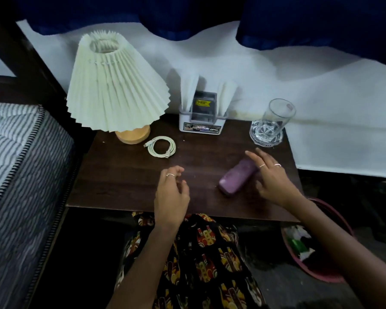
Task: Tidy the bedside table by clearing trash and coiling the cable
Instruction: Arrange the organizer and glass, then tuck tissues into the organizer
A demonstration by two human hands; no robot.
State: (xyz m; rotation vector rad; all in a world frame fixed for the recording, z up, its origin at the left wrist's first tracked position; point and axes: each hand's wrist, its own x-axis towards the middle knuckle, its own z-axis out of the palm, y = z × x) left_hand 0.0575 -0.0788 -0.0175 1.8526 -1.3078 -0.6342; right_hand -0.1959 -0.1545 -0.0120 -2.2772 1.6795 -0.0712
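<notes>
Dark wood tabletop point(125, 175) beside a striped mattress point(20, 157) carries a pleated lamp point(114, 85), and near its base lies the coiled white cable point(162, 146). Left hand point(172, 192) hovers loosely curled, empty. Right hand point(270, 175), fingers spread, touches a purple case point(236, 178). Trash sits in the red bin point(334, 279).

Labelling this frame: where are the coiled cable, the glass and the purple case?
coiled cable point(161, 146): head view, on the loop's left side.
glass point(274, 120): head view, mid-wall.
purple case point(236, 177): head view, its top face.
</notes>
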